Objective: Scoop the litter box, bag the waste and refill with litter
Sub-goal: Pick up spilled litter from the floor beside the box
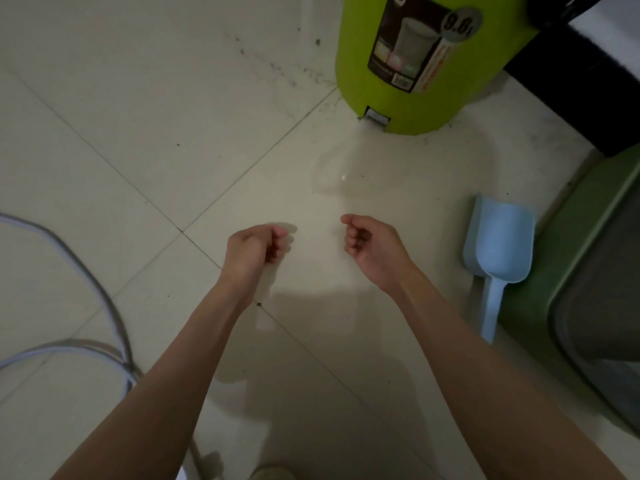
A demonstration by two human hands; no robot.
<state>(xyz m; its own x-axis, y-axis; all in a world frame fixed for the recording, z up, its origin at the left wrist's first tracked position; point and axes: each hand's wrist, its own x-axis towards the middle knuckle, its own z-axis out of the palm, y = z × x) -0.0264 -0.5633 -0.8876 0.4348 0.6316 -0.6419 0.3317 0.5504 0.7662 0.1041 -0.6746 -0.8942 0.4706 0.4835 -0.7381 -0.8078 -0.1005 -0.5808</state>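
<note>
— Two hands hang over the floor [104, 140], and neither has hold of anything I can make out. The left hand [254, 245] has its fingers curled loosely inward, thumb side up; the right hand [372, 247] is curled much the same, knuckles turned toward the other.

— Are they touching?

— No, there is a gap of bare tile between them. Something faint and see-through, perhaps a thin clear bag [343, 174], seems to lie on the tile beyond the hands, but it is too dim to be sure, and I cannot tell whether the fingers pinch its edge.

— Where is the scoop?

— The pale blue scoop [498, 244] lies flat on the floor to the right of the right hand, bowl away from the person, handle toward them. It sits just beside the dark green litter box [554, 271], which runs along the right edge; its grey interior shows, blurred.

— And further off?

— A lime green pedal bin [349, 74] with a printed label stands at the top, pedal facing the hands. A grey cable [86, 271] loops across the tiles on the left.
</note>
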